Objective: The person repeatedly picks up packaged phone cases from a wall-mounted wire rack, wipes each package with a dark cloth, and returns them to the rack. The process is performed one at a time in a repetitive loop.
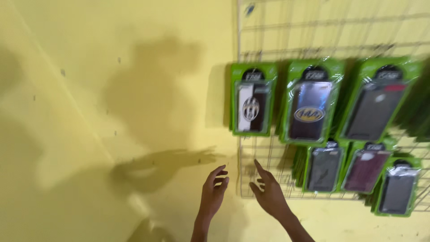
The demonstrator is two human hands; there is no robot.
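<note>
Below blurred phone cases (309, 107), left hand (214, 192), right hand (269, 195), wrists cut off

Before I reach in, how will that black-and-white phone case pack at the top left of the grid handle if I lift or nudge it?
The black-and-white case pack is a thin green card with a clear blister, so probably light and fairly stiff. It hangs on the wire grid, so a push would likely swing it. The glossy plastic may be slippery. Both hands are open, below it.

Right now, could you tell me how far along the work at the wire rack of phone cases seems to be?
Done: six green-carded phone cases hang on the wire grid, three above, three below. In hand: nothing; the left hand and right hand are both empty, reaching towards the grid's bare lower-left corner. Left: that corner and the top rows hold no cases.
</note>
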